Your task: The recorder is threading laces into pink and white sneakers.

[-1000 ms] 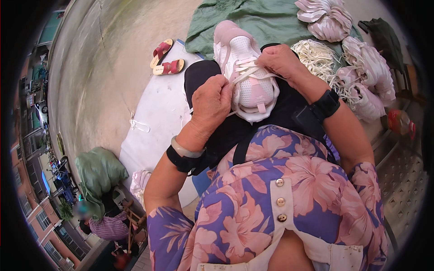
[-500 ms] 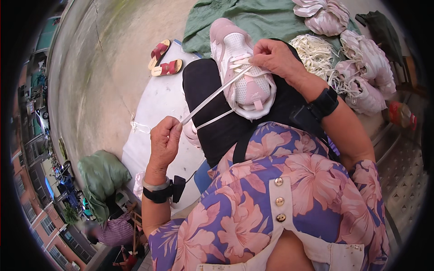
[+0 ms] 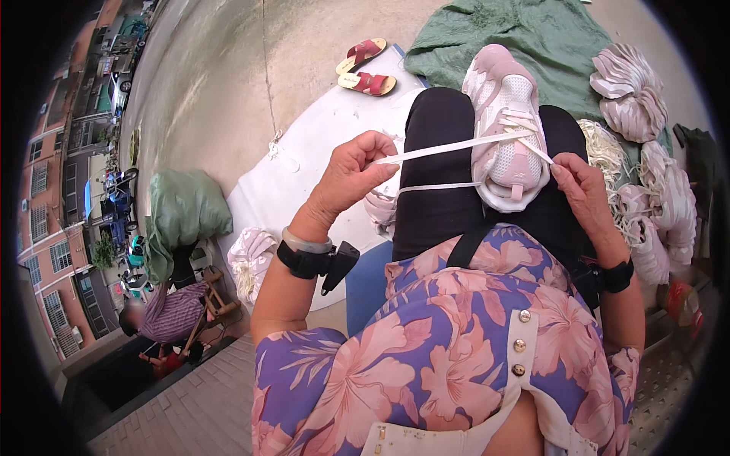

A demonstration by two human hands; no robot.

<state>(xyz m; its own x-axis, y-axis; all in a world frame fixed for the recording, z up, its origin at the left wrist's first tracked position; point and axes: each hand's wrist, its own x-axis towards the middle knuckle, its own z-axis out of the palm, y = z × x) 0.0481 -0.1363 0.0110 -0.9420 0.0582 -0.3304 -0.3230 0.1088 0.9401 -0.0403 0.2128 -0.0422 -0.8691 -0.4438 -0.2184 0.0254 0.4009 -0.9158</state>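
A white sheet (image 3: 319, 129) spreads beyond the left-hand fingers, and a green cloth (image 3: 449, 45) lies past the right-hand fingers. Two black-trousered thighs (image 3: 437, 114) stand between the hands. Well away to the left of the fingers, a co-worker in a striped top (image 3: 173, 313) sits near one green sack (image 3: 185, 205).

Bundles of pink and white shoe pieces number at least four: one (image 3: 630, 91) beyond the right-hand fingers, two (image 3: 669, 197) to their right, one (image 3: 252, 262) left of the left hand. The one shoe, a pink and white sneaker (image 3: 487, 121), rests on the thighs between both sets of fingers, toe pointing away from the body. A heap of cream laces (image 3: 604, 152) lies just beyond the right-hand fingers.

The left hand (image 3: 346, 175) has thumb and fingers pinched narrow on a white lace (image 3: 449, 147), stretched taut to the shoe. The right hand (image 3: 584, 194) pinches another lace length between thumb and forefinger, close beside the shoe's opening. A lower strand (image 3: 439, 186) crosses the left thigh.

Two red-strapped sandals (image 3: 367, 83) lie beyond the left-hand fingers, dark lettering on their insoles. Three round buttons (image 3: 520, 345) line the floral blouse, nearer the body than the fingers.
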